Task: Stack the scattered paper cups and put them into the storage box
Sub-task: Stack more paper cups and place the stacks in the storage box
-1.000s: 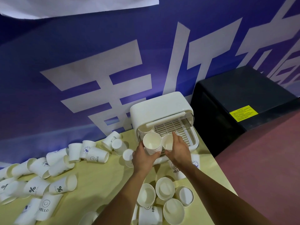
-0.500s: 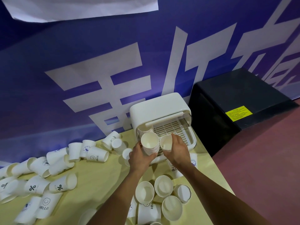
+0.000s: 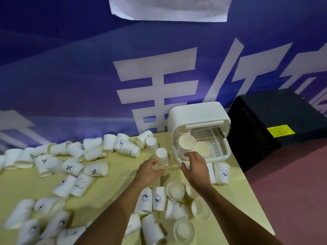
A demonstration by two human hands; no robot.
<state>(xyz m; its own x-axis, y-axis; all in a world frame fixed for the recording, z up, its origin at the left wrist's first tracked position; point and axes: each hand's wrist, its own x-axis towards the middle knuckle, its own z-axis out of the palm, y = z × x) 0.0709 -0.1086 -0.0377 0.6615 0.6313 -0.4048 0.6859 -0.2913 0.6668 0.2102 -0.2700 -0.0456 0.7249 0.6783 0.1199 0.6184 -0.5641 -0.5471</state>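
Observation:
The white storage box [image 3: 198, 119] stands open at the table's back right. A stack of paper cups [image 3: 187, 145] leans at the left of its slatted tray, with a single cup [image 3: 202, 149] beside it. My right hand [image 3: 194, 167] hovers just in front of the box with fingers spread, holding nothing. My left hand [image 3: 148, 171] is left of it, thumb and fingers curled around the lower part of an upside-down paper cup [image 3: 161, 156]. Several loose cups [image 3: 77, 184] lie scattered over the yellow table [image 3: 115, 184].
More cups [image 3: 175, 190] stand and lie between my forearms, and two cups [image 3: 221, 172] stand right of my right hand. A black cabinet [image 3: 276, 128] adjoins the table's right edge. A blue banner wall [image 3: 88, 76] closes the back.
Both hands have let go of the cups in the box and pulled back toward me. My left hand moved left to the upside-down cup. The view swung left.

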